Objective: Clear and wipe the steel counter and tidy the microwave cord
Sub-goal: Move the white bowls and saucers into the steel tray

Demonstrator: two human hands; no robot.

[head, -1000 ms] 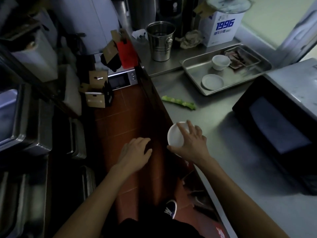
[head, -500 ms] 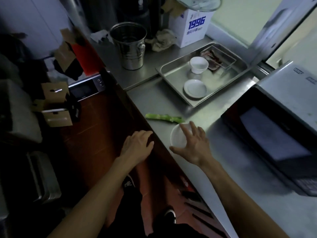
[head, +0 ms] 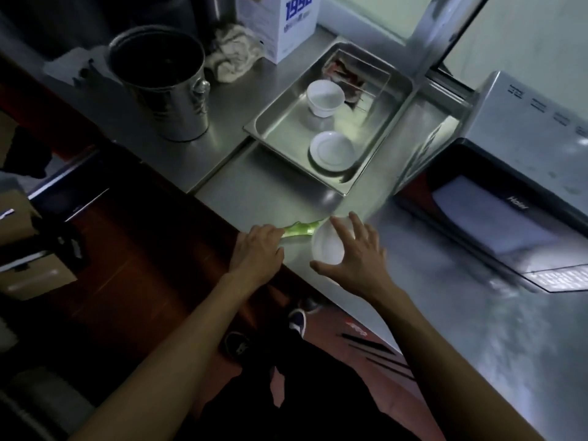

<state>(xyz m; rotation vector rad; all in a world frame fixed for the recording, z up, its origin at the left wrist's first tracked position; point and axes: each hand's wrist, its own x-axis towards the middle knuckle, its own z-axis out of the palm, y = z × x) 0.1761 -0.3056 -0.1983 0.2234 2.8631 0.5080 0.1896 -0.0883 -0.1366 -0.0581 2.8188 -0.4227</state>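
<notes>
A small white dish [head: 327,248] sits tilted in my right hand [head: 353,256], whose spread fingers curl round its rim just above the steel counter [head: 413,313]. A green vegetable scrap [head: 300,229] lies on the counter's front edge, touching the dish. My left hand [head: 257,249] reaches its left end, fingertips on the scrap; whether they pinch it is hidden. The microwave [head: 515,186] stands at the right; its cord is out of sight.
A steel tray [head: 273,128] behind holds a white bowl [head: 325,97], a white saucer [head: 332,151] and a smaller steel pan. A steel bucket [head: 165,87], a crumpled rag [head: 232,55] and a white box [head: 286,23] stand at the back. Red floor lies left.
My left hand moved from the air beside the counter up onto the green scrap. My right hand carried the dish forward until it met the scrap. The view swung right and closer.
</notes>
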